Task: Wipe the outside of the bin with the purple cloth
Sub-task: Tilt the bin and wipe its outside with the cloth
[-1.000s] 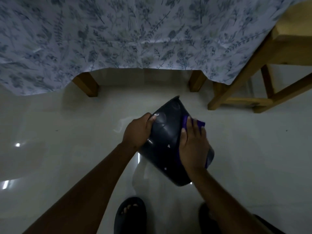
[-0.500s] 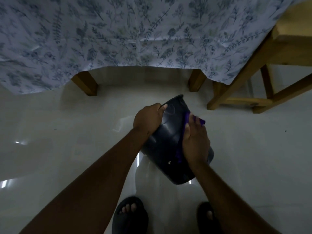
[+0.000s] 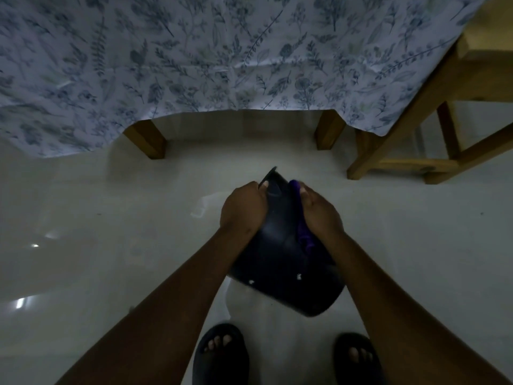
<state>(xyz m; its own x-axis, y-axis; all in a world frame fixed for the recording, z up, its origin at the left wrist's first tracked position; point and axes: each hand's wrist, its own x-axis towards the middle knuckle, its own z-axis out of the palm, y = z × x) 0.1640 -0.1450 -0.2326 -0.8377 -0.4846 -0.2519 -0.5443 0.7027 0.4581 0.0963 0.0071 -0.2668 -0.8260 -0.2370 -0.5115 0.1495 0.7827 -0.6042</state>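
Observation:
A dark plastic bin (image 3: pixel 283 262) is held tilted above the pale floor, its rim pointing away from me and its base near my feet. My left hand (image 3: pixel 243 209) grips the bin's left side near the rim. My right hand (image 3: pixel 319 212) presses a purple cloth (image 3: pixel 301 234) against the bin's right side; the cloth shows as a strip along the inner edge of the hand, and the rest of it is hidden under the palm.
A table draped in a blue floral tablecloth (image 3: pixel 222 56) stands ahead, with wooden legs (image 3: pixel 147 140) on the glossy floor (image 3: pixel 83 218). A wooden chair frame (image 3: pixel 416 151) is at the right. My feet in dark sandals (image 3: pixel 219 354) are below the bin.
The bin has turned so its rim points further away and it looks narrower. My left hand shifted up toward the rim, and my right hand with the cloth slid to the bin's right side.

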